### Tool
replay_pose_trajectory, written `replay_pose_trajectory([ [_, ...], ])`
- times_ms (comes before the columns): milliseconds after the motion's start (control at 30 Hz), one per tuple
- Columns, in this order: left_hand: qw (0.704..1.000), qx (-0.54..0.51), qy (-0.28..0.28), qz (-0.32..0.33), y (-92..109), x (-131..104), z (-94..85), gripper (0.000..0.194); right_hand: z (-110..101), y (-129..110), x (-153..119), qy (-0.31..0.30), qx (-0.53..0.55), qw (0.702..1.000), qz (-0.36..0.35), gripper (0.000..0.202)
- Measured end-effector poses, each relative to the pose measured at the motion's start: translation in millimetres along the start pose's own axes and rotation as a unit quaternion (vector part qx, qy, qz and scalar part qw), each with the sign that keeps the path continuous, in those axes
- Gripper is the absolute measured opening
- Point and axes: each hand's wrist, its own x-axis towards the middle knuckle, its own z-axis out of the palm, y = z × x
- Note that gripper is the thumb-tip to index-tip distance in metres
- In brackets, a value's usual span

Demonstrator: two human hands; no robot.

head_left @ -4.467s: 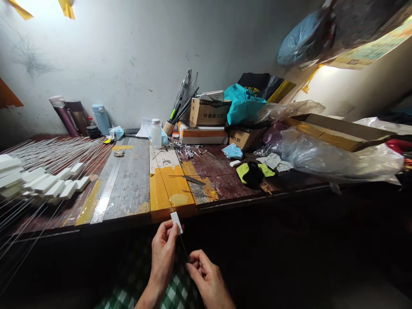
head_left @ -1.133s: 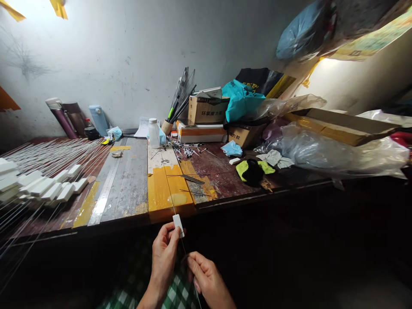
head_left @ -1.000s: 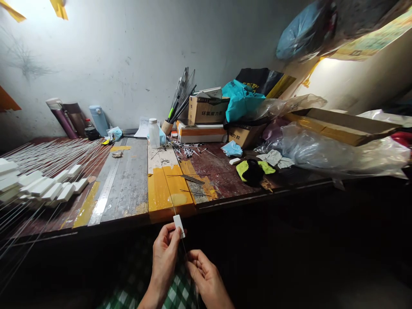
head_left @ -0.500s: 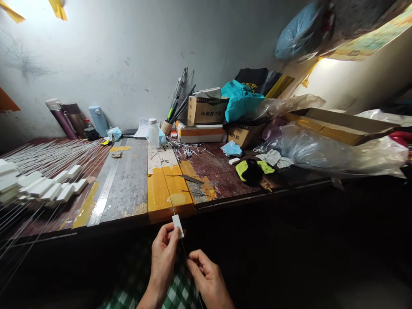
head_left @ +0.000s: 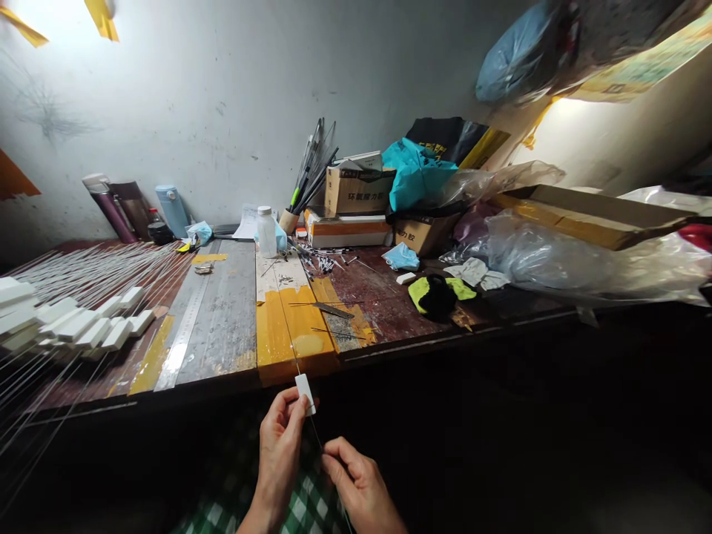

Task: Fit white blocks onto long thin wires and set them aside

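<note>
Head view: left hand pinches white rectangular block, jutting just ahead of the grip; right hand, below, pinches thin rod. Rod through or along block: can't tell. Likely aligning them; next move wants steady pressure.

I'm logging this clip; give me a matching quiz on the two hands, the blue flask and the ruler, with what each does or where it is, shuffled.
1. Left hand
2. Right hand
3. Blue flask
4. Ruler

A. Lying flat
B. Pinching a thin rod
C. Standing near the wall
D. Holding a white block

Pairs: 1-D, 2-B, 3-C, 4-A
</note>
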Motion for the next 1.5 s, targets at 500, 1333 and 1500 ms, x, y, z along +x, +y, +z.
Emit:
replay_pose_trajectory([
  [500,1.000,-0.021,-0.015,0.017,12,0,17.9,0.033,-14,49,-25,0.046,-0.036,0.998,-0.014,0.046],
  [1333,1.000,-0.025,0.010,0.001,-4,10,0.8,0.035,3,1,13,-0.020,-0.018,0.999,-0.044,0.038],
  [1500,1.000,-0.002,0.025,-0.006,3,8,-2.7,0.035,8,2,15,-0.012,0.002,0.999,-0.039,0.024],
])
